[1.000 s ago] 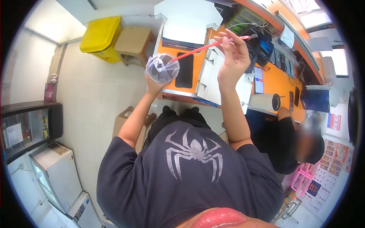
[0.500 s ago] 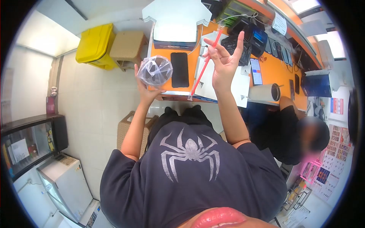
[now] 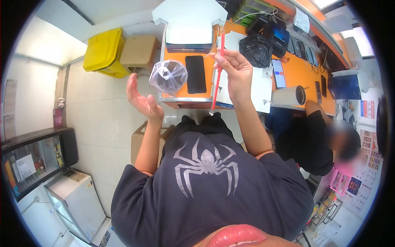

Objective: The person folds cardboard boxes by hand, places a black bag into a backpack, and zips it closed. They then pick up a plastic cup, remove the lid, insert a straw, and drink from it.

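My right hand (image 3: 236, 72) pinches a long red drinking straw (image 3: 217, 86) upright over the desk's front edge. Clear wrapping shows at the straw's ends. To the left, my left hand (image 3: 143, 101) is in the air with its fingers apart and nothing in it. Just beyond that hand, a cup in a clear plastic bag (image 3: 168, 77) stands at the desk's left front corner, its bag gathered on top. Between the cup and the straw lies a black phone (image 3: 195, 74).
White flat cardboard (image 3: 257, 88) lies on the orange desk (image 3: 257, 37), near a black plastic bag (image 3: 256, 50). A white tumbler (image 3: 288, 96) lies on its side before a seated person (image 3: 304, 140). Behind stand a yellow bin (image 3: 103, 51) and a beige stool (image 3: 140, 47).
My left hand has let go of the bagged cup and drawn back, down and left. My right hand has shifted slightly left, its fingers closing in, and the straw now stands nearly vertical.
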The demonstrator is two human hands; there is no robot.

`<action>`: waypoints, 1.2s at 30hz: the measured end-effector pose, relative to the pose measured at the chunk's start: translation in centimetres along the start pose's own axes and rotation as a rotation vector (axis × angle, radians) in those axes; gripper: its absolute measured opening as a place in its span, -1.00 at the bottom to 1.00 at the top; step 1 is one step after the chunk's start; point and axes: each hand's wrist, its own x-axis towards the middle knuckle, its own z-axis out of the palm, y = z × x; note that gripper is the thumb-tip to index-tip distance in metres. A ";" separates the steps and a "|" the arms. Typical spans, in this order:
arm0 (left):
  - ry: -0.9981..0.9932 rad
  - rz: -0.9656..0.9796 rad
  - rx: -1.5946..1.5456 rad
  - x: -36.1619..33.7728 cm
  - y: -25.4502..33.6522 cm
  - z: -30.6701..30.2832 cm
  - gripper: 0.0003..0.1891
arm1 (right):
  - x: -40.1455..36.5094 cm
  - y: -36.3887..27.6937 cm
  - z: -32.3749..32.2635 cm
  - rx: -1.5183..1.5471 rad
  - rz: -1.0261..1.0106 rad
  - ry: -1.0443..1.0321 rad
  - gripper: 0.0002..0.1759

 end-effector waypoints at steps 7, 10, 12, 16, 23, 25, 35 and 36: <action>-0.380 -0.507 -0.280 4.2 5.3 5.2 -0.74 | -2.2 0.5 0.8 0.051 0.188 -0.071 -0.87; -0.532 -0.592 -0.446 3.8 4.0 6.0 -0.66 | -2.6 0.8 1.0 0.003 0.228 -0.132 -0.89; -0.544 -0.719 -0.531 3.6 4.0 5.9 -0.68 | -2.9 1.4 1.0 0.027 0.263 -0.144 -0.91; -0.531 -0.765 -0.513 4.2 5.8 5.7 -0.84 | -3.3 1.4 1.3 0.011 0.226 -0.172 -0.90; -0.698 -0.374 -0.158 4.4 5.5 5.4 -0.86 | -4.5 1.2 1.7 0.021 0.301 -0.217 -0.86; -0.705 -0.484 -0.217 3.4 5.7 5.3 -0.84 | -4.9 2.9 0.8 -0.114 0.314 -0.245 -0.85; -0.284 -0.135 0.115 0.6 3.8 1.4 -0.76 | 1.8 5.9 -2.6 0.112 -0.073 0.177 -0.44; -0.251 -0.187 0.109 0.8 3.6 1.2 -0.76 | 3.1 6.6 -2.7 0.094 -0.095 0.182 -0.44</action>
